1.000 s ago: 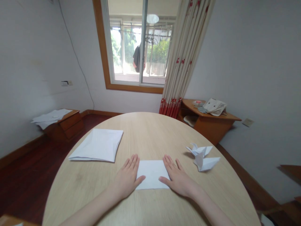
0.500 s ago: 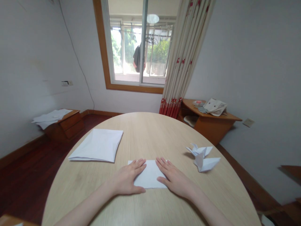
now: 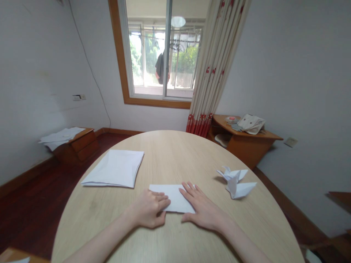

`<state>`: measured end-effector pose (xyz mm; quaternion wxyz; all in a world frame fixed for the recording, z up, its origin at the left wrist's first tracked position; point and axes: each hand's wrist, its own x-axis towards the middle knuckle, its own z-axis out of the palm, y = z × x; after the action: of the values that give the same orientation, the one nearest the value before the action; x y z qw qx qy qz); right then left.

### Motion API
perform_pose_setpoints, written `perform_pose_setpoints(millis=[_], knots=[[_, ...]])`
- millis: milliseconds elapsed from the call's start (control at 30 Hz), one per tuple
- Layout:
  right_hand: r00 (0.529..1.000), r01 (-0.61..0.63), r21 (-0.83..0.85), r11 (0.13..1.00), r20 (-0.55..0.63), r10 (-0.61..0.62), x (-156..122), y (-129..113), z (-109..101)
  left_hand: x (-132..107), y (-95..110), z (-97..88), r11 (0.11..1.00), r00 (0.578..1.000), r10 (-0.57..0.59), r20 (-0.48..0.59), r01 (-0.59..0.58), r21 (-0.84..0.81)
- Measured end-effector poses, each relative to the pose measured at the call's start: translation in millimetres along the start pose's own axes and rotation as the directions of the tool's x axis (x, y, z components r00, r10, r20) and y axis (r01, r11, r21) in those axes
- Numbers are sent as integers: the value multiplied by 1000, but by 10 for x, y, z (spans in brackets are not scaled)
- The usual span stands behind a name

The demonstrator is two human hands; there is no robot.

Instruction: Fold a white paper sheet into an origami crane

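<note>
A folded white sheet of paper (image 3: 177, 199) lies flat on the round table in front of me. My left hand (image 3: 150, 209) is at its left end, fingers bent together over the top and thumb drawn in by the near edge. The palm hides that corner of the paper. Over the right end, my right hand (image 3: 203, 208) lies flat with its fingers spread, the thumb resting just off the near edge. Two folded paper cranes, a farther one (image 3: 240, 176) and a nearer one (image 3: 244, 190), sit close together to the right of my right hand.
A stack of white paper (image 3: 115, 168) lies on the left of the round wooden table (image 3: 175, 146). Beyond it stand a low cabinet (image 3: 85, 142) with papers on top and a corner desk (image 3: 246, 146) holding a cloth bag (image 3: 251, 124). A curtain (image 3: 211, 73) hangs beside the window.
My left hand's fingers have curled in and its thumb has drawn back from its stretched position. The paper's near edge now lies farther from me. My right hand stays spread and has shifted slightly.
</note>
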<state>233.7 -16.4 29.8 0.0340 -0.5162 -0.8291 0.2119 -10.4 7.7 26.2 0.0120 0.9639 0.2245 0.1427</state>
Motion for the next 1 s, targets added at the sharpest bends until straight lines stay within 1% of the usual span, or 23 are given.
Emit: perform_pose_setpoints(millis=[167,267,333,400,500,600,700,767,800,900,1000], knots=[[999,42,6,999,-34,-42,-16,22,-9,-28,-78,55,999,997,-32,-71,34,23],[995,62,-3,998,-83,-62,-37,47,-23,-49,-165,106,994,987,-85,-135,94,62],[989,77,-15,997,-122,-78,-48,69,-34,-60,-230,141,985,964,-129,-233,152,84],[983,95,-23,995,-156,-97,-56,90,-48,-68,-285,163,976,935,-173,-309,205,76],[974,117,-34,993,-191,-121,-61,119,-65,-72,-321,155,960,896,-248,-367,278,29],[954,148,-54,988,-255,-157,-50,170,-57,-65,-301,107,945,851,-321,-415,316,-84],[904,193,-45,980,-381,-196,-18,256,-24,-56,-271,62,924,805,-378,-458,291,-249],[845,218,-23,976,-495,-200,8,314,-5,-51,-269,55,897,772,-416,-480,264,-353],[807,235,-4,972,-556,-198,19,336,1,-49,-274,59,882,753,-439,-490,257,-395],[701,250,74,965,-702,-128,44,357,0,-41,-303,90,837,689,-515,-510,277,-471],[621,204,135,970,-783,-22,54,334,-14,-26,-316,102,806,627,-574,-527,322,-496]])
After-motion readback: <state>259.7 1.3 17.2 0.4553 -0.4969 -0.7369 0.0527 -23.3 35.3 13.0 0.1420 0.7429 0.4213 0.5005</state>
